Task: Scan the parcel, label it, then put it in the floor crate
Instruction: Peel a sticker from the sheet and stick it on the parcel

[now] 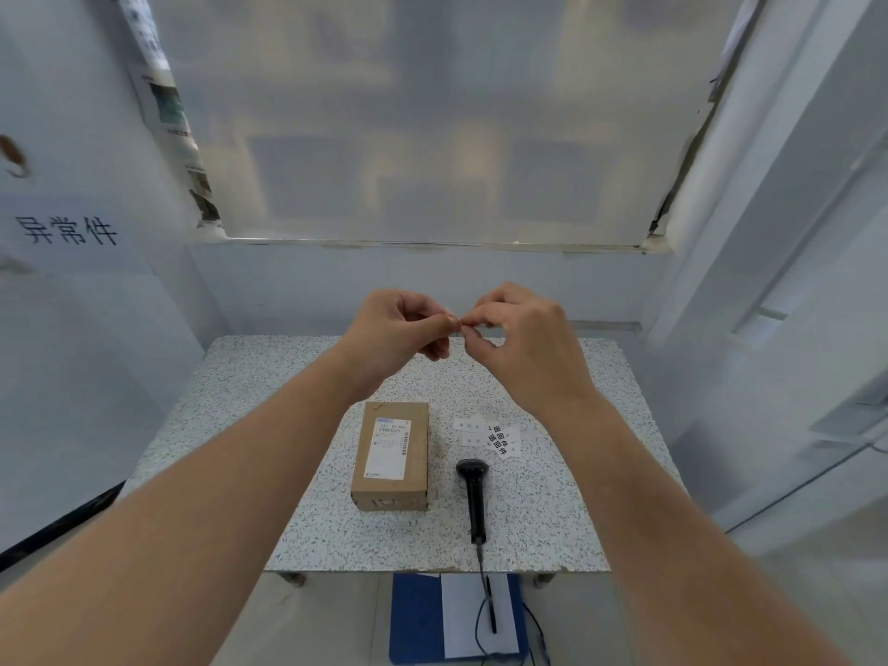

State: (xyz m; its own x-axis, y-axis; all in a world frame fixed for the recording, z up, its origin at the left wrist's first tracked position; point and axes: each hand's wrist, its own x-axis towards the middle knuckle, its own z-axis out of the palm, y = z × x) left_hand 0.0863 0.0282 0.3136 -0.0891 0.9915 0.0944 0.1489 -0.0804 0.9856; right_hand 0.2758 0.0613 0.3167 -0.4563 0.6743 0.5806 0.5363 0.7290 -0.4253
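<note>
A brown cardboard parcel (390, 456) with a white shipping label on top lies on the speckled table (240, 406). A black handheld scanner (474, 497) rests to its right, cable trailing off the front edge. Small white labels (495, 435) with black print lie scattered behind the scanner. My left hand (399, 336) and my right hand (524, 343) are raised above the far part of the table, fingertips pinched together on something tiny between them; it is too small to identify, perhaps a sticker.
A blue clipboard (413, 617) with white paper and a pen lies on the floor under the table's front edge. White walls close in on both sides, a covered window stands behind. No crate is in view.
</note>
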